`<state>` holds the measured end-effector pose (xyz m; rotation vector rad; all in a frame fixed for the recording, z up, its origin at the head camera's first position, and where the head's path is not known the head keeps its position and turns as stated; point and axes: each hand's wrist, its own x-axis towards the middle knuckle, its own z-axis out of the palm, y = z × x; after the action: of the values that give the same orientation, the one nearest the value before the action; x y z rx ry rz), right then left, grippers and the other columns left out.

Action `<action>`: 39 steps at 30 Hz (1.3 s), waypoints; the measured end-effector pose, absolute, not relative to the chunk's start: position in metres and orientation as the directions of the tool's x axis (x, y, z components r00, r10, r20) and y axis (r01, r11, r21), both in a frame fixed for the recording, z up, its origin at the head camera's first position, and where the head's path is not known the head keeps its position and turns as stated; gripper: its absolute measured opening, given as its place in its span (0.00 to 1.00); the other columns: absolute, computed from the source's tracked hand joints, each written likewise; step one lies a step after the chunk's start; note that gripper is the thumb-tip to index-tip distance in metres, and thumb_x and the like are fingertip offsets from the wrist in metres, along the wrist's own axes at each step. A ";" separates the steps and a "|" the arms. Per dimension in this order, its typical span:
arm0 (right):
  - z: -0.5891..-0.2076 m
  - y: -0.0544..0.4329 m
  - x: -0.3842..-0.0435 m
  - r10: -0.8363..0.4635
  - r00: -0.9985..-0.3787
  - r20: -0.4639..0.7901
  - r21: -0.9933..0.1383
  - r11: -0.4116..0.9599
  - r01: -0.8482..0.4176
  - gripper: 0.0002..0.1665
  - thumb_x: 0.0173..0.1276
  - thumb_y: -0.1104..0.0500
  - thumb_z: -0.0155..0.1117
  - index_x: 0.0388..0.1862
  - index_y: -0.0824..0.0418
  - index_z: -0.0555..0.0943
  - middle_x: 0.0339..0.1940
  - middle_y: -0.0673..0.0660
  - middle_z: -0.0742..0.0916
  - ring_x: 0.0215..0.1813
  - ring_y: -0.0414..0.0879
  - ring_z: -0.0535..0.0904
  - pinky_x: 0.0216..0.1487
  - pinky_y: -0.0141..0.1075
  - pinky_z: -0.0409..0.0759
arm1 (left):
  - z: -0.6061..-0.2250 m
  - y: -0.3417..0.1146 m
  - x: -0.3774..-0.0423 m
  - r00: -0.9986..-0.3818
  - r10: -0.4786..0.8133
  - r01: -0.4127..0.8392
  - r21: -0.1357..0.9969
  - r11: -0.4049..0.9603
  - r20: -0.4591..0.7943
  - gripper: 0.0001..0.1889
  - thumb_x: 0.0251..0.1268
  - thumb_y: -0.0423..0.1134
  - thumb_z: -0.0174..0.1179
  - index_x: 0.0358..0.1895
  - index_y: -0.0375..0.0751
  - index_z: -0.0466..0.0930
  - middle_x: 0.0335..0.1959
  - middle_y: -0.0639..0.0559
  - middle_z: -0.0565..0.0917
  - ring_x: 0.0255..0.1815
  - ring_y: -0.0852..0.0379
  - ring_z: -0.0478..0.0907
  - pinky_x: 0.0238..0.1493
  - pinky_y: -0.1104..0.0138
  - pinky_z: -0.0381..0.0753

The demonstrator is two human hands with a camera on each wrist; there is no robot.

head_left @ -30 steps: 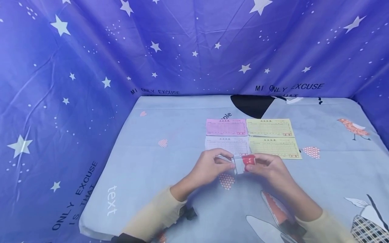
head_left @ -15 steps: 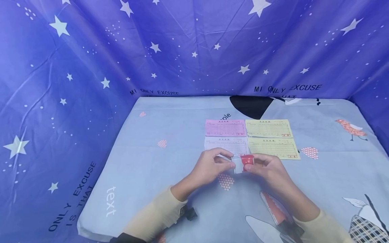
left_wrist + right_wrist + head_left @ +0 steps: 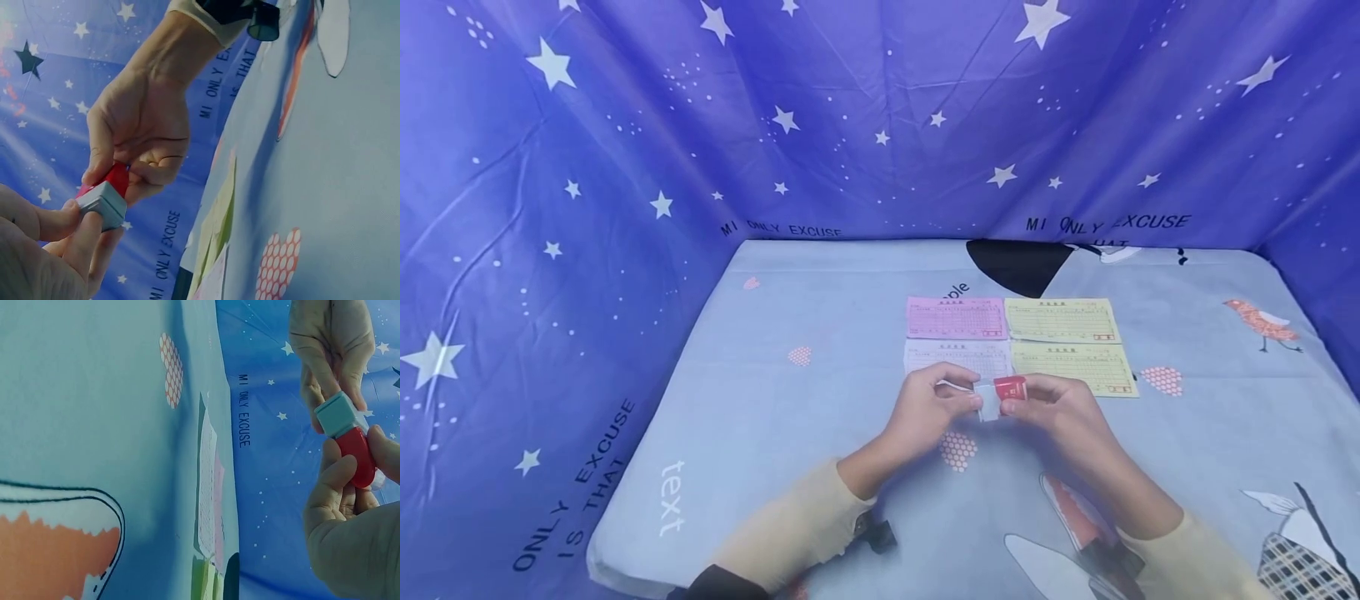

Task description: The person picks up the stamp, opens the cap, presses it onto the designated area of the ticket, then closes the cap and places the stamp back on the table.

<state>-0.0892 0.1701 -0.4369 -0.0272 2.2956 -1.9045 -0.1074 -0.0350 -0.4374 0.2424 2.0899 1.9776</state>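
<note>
A small stamp [image 3: 1011,388] with a red handle and a pale, squared end is held up between both hands, above the near edge of the paper slips. My left hand [image 3: 925,408] pinches the pale end [image 3: 338,415] between thumb and fingers. From the other side, my right hand [image 3: 1062,408] grips the red handle [image 3: 356,457]. Behind them lie a pink slip [image 3: 955,319], a white slip [image 3: 958,357] partly hidden by the left hand, and two yellow slips [image 3: 1063,320], set out as a block. Small red boxed marks show at the lower right of the pink and yellow slips.
A light blue patterned cloth [image 3: 760,425] covers the table, printed with hearts, a bird and lettering. A purple star-printed curtain [image 3: 865,108] hangs behind and to the left. Dark straps and small devices [image 3: 880,535] are worn at the wrists.
Both hands keep their hold on the stamp. They have risen very slightly in the head view, and the stamp's angle has shifted a little. The slips stay in place.
</note>
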 end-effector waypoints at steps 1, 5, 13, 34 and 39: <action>-0.437 0.170 -0.089 -0.113 -0.988 -0.109 -0.979 0.186 0.087 0.22 0.62 0.62 0.74 0.52 0.74 0.84 0.40 0.48 0.91 0.40 0.41 0.85 0.42 0.32 0.80 | -0.437 -0.034 -0.107 -0.956 0.287 -0.050 0.997 0.059 -0.065 0.14 0.59 0.22 0.67 0.49 0.30 0.83 0.40 0.44 0.85 0.37 0.54 0.87 0.43 0.57 0.87; -0.439 0.171 -0.091 -0.100 -0.991 -0.086 -0.979 0.191 0.066 0.20 0.63 0.61 0.74 0.49 0.73 0.85 0.37 0.48 0.91 0.39 0.42 0.84 0.41 0.33 0.81 | -0.436 -0.029 -0.106 -0.965 0.259 -0.044 0.999 -0.003 -0.041 0.13 0.59 0.22 0.67 0.48 0.30 0.83 0.41 0.44 0.85 0.38 0.53 0.87 0.42 0.60 0.87; -0.437 0.171 -0.089 -0.070 -0.993 -0.094 -0.982 0.168 0.081 0.19 0.64 0.61 0.73 0.49 0.74 0.84 0.37 0.46 0.91 0.39 0.42 0.83 0.42 0.34 0.82 | -0.438 -0.023 -0.104 -0.972 0.234 -0.049 0.997 -0.057 -0.034 0.13 0.61 0.23 0.66 0.49 0.29 0.82 0.41 0.45 0.84 0.40 0.53 0.87 0.42 0.66 0.86; -0.443 0.186 -0.075 -0.057 -0.971 -0.233 -0.945 0.249 0.212 0.25 0.62 0.56 0.75 0.55 0.67 0.83 0.42 0.51 0.90 0.43 0.42 0.84 0.44 0.35 0.80 | -0.451 -0.022 -0.097 -0.920 0.378 -0.052 0.988 0.143 -0.103 0.13 0.67 0.32 0.65 0.54 0.43 0.81 0.33 0.55 0.88 0.26 0.37 0.84 0.16 0.63 0.79; -0.442 0.189 -0.072 -0.052 -0.975 -0.216 -0.947 0.256 0.196 0.23 0.63 0.58 0.75 0.54 0.67 0.84 0.41 0.50 0.90 0.42 0.41 0.83 0.42 0.34 0.79 | -0.451 -0.020 -0.095 -0.913 0.390 -0.062 0.985 0.162 -0.121 0.13 0.68 0.34 0.65 0.53 0.45 0.80 0.31 0.58 0.87 0.23 0.31 0.79 0.12 0.66 0.73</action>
<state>-0.0717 0.1886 -0.4416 0.1352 2.3209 -1.7959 -0.0949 -0.0201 -0.4509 0.3128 2.0987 1.8052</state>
